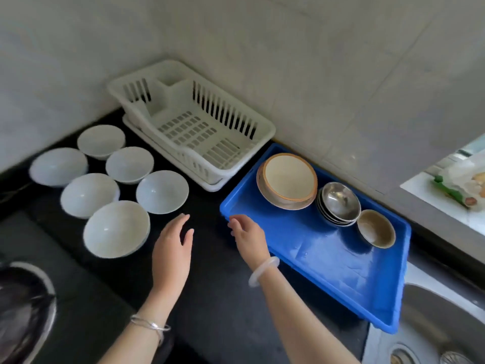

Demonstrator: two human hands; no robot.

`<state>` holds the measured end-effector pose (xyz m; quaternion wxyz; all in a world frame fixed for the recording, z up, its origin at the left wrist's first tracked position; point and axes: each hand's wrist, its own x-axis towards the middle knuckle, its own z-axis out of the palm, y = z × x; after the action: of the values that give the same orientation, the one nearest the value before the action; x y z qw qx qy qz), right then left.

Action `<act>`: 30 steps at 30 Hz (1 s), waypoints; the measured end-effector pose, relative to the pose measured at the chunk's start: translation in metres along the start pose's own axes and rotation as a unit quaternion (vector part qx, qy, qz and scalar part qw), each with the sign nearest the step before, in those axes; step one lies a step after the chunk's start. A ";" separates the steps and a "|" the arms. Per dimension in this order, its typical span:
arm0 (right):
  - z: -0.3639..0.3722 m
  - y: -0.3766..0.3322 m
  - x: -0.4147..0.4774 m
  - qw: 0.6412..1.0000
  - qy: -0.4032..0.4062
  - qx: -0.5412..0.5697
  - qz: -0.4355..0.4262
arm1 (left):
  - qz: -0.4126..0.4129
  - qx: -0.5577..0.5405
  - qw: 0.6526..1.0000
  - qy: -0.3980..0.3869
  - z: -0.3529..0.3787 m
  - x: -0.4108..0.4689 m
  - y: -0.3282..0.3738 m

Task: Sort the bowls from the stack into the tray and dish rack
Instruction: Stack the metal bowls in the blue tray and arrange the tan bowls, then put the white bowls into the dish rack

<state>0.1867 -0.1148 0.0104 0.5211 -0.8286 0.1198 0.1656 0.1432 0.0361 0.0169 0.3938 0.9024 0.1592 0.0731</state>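
**Both hands empty between the white bowls and the blue tray**

We saw the left hand (172, 248) hovering over the black counter (210, 298) near the middle of the frame, fingers loosely spread and holding nothing. The right hand (248, 239) sat just beside it, fingers lightly curled and also empty — its fingertips were at the near-left corner of the blue tray (336, 279), though we could not tell whether they touched the rim.

Six white bowls (116, 228) stood upright and singly on the counter at the left of the frame, close together, none stacked. The white dish rack (191, 122) sat at upper centre against the wall, with nothing in it.

In the tray, along its far edge, were a wide cream bowl with a brown rim (288, 179), a short stack of metal bowls (339, 203) just right of it, and a small brown bowl (376, 228) further right. A sink (433, 324) showed at lower right — a dark pan (23, 306) at lower left.
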 end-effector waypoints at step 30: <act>0.115 -0.104 0.050 0.999 -0.041 0.014 -0.003 | -0.255 -0.255 0.924 0.127 -0.063 0.029 -0.142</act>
<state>0.2541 0.0325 0.0294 0.5377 -0.8140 0.0985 0.1963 0.1214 0.1805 -0.0440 0.5923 0.6835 0.4086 0.1227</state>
